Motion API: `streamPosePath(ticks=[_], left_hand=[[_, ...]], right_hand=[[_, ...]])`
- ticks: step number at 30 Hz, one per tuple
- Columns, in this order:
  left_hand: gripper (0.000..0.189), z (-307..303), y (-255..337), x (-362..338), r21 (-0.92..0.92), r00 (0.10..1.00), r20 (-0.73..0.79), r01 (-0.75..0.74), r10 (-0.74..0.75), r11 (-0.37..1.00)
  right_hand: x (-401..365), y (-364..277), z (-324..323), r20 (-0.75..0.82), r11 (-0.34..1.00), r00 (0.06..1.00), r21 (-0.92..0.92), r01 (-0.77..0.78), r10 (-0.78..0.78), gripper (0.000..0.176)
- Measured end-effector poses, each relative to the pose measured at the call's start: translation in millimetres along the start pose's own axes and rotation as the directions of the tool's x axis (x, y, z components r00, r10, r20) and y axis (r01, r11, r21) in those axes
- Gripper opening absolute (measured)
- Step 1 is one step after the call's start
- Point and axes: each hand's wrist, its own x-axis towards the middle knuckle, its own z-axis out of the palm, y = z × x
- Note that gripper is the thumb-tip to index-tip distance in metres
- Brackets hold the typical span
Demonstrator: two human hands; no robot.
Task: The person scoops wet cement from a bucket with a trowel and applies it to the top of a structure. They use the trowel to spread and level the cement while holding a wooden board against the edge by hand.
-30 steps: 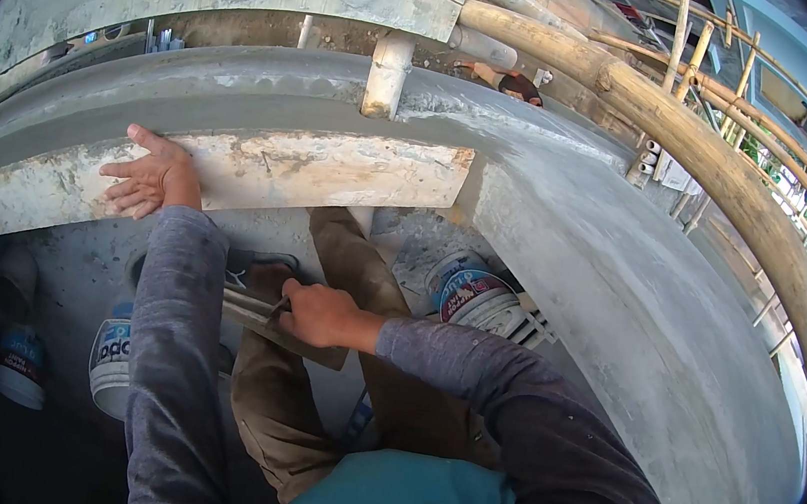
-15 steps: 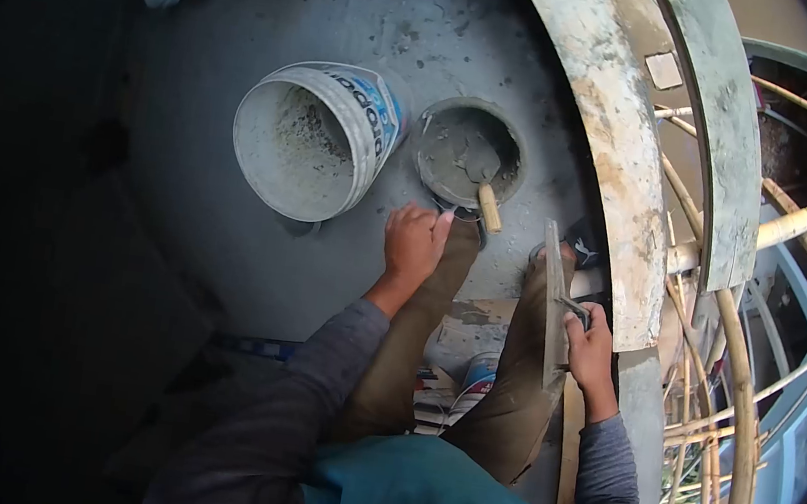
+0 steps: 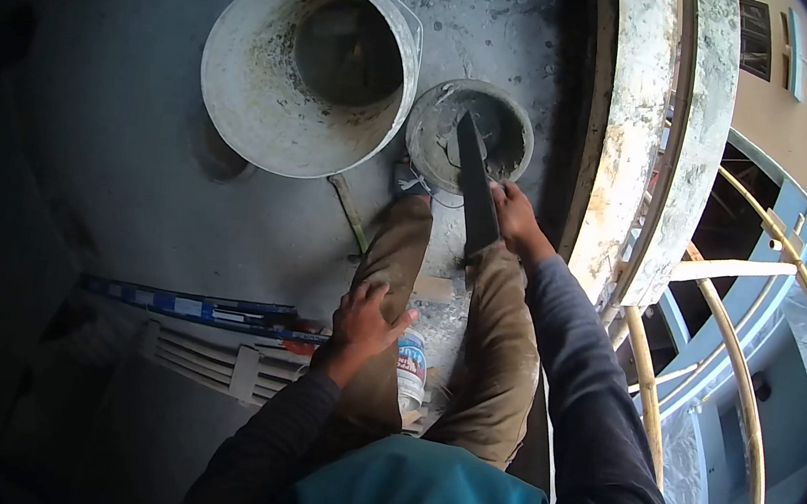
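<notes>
Right hand (image 3: 514, 217) holds flat steel trowel (image 3: 474, 192) over round mortar-crusted bucket (image 3: 470, 136).

Two buckets stand on the floor (image 3: 132, 168): one large white bucket (image 3: 243, 81) and one small bucket (image 3: 419, 138) with mortar in it. There is one trowel (image 3: 475, 185). Two hands show, the left hand (image 3: 365, 323) and the right hand (image 3: 516, 218), and two trouser legs (image 3: 503, 345). One small tub (image 3: 412, 366), one long blue level (image 3: 185, 306) and one thin stick (image 3: 350, 213) make up the rest. The bamboo poles (image 3: 645, 393) number three, perhaps more, because the view warps at that edge.
</notes>
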Motion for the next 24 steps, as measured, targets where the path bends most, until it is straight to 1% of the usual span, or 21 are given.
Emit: streamPosePath(ticks=[1,2,3,4,5,6,7,8,11,13,14,16,17,18,19,20,22,23,24], left_hand=[[0.076,4.0,-6.4,5.3,-0.110,0.999,-0.038,-0.001,-0.003,0.994],[0.076,6.1,-10.1,8.3,-0.110,1.000,-0.021,0.001,-0.003,0.994],[0.073,5.0,-13.0,9.3,-0.142,0.999,-0.049,-0.023,0.016,0.990],[0.070,3.8,-16.8,11.0,-0.173,0.996,-0.082,-0.046,0.032,0.984],[0.070,3.4,-21.5,14.5,-0.168,0.997,-0.075,-0.040,0.028,0.985],[0.067,2.8,-26.2,17.2,-0.206,0.992,-0.110,-0.089,0.068,0.975],[0.063,3.0,-30.3,18.1,-0.240,0.984,-0.145,-0.138,0.106,0.961],[0.063,3.5,-32.7,19.1,-0.234,0.985,-0.142,-0.134,0.102,0.963],[0.065,2.4,-33.8,21.2,-0.209,0.985,-0.124,-0.146,0.122,0.967],[0.059,4.8,-29.5,21.7,-0.176,0.980,-0.150,-0.154,0.128,0.972],[0.059,6.2,-25.9,21.6,-0.156,0.979,-0.145,-0.168,0.146,0.973],[0.061,8.4,-18.4,22.1,-0.150,0.987,-0.118,-0.128,0.111,0.980],[0.061,8.4,-15.1,22.4,-0.125,0.985,-0.118,-0.139,0.125,0.982],[0.060,7.9,-11.8,22.1,-0.126,0.985,-0.125,-0.131,0.115,0.983],[0.058,8.4,-7.1,21.9,-0.127,0.986,-0.127,-0.128,0.112,0.984],[0.058,9.1,-3.3,20.7,-0.100,0.983,-0.109,-0.161,0.150,0.982],[0.056,13.0,3.4,20.7,-0.065,0.976,-0.171,-0.150,0.137,0.987],[0.056,17.4,4.2,22.1,-0.102,0.979,-0.165,-0.142,0.124,0.985],[0.057,19.0,9.7,22.6,-0.136,0.983,-0.154,-0.124,0.103,0.983]], right_hand=[[25.0,-1.1,12.7,0.011,0.993,1.000,-0.121,-0.003,0.005,0.046],[47.2,1.4,25.6,0.002,0.997,1.000,-0.076,-0.030,0.030,0.046],[60.0,-0.6,37.5,-0.005,0.998,0.998,-0.027,-0.057,0.056,0.047],[67.2,-1.2,48.6,0.001,0.997,0.998,-0.023,-0.070,0.070,0.047],[70.2,-13.2,53.2,0.046,0.967,0.978,0.147,-0.206,0.201,0.046],[77.1,-18.6,56.9,0.112,0.890,0.941,0.306,-0.338,0.318,0.046],[103.6,19.0,73.3,0.058,0.972,0.988,0.179,-0.151,0.142,0.037],[106.5,32.6,76.3,0.063,0.970,0.987,0.186,-0.154,0.145,0.037],[109.6,56.5,76.1,0.255,0.925,0.967,0.363,-0.114,0.019,0.038],[107.5,70.3,68.1,0.338,0.866,0.938,0.491,-0.100,-0.083,0.043],[100.5,67.9,56.7,0.321,0.855,0.943,0.509,-0.098,-0.083,0.043],[79.4,46.7,25.0,0.527,0.760,0.845,0.585,-0.283,-0.091,0.050],[74.7,46.6,18.0,0.508,0.835,0.855,0.511,-0.203,-0.103,0.051],[71.7,50.8,14.6,0.494,0.821,0.862,0.535,-0.199,-0.112,0.051],[66.9,57.6,8.8,0.555,0.794,0.803,0.578,-0.187,-0.215,0.050],[60.8,68.7,-2.3,0.591,0.764,0.744,0.621,-0.174,-0.311,0.049],[47.3,102.1,-2.5,0.577,0.712,0.786,0.647,-0.273,-0.222,0.031],[29.7,108.8,-15.8,0.494,0.865,0.816,0.502,0.015,-0.301,0.029],[7.5,110.0,-33.4,0.494,0.847,0.819,0.531,-0.019,-0.291,0.042]])
